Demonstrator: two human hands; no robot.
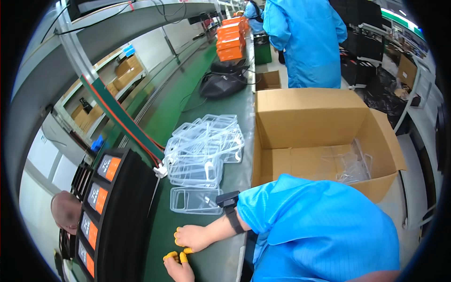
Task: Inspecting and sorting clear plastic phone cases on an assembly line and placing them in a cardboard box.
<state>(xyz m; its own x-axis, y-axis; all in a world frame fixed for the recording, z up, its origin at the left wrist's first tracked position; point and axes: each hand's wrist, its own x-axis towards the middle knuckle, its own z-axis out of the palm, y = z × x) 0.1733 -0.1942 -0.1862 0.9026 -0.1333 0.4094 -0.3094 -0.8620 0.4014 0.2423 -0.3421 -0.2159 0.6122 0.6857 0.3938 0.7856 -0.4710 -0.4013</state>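
My right hand [193,237], yellow covers on its fingertips, reaches in from the right over the green bench mat. Its fingers are bent. Close below it is my left hand [179,270], also with yellow fingertip covers, thumb and finger drawn near each other. The fingertips of both hands almost meet; anything between them is too small to make out. Just beyond my right wrist lies a clear plastic case [195,200], shaped like a phone case with a cut-out. Behind it is a loose, overlapping pile of similar clear cases [204,145].
At the right stands an open cardboard box [300,160], with clear plastic pieces [353,168] inside. A black rack [120,207] holding orange-and-grey packs borders the left. Farther along are a black bag [223,84], stacked orange boxes [230,42] and a person in blue [310,42].
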